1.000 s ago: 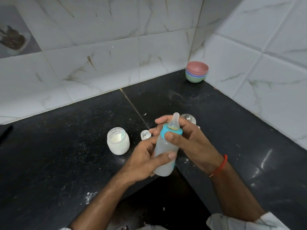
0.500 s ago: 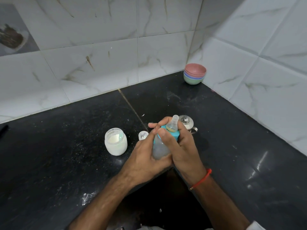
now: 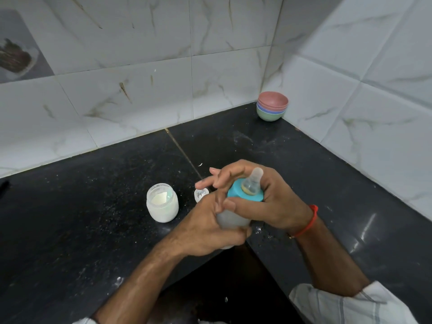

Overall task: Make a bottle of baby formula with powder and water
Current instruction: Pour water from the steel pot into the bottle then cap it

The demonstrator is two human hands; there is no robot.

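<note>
Gleaming black counter (image 3: 327, 183), marble-tiled corner, both hands' grip clamped round bottle (image 3: 233, 220).

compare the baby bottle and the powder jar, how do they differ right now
The baby bottle is held in both hands above the counter edge; the powder jar stands alone on the counter. The bottle is closed with a teal collar and teat; the jar is open, with no lid on. The bottle is taller and slimmer, the jar squat. Both are translucent whitish containers.
</note>
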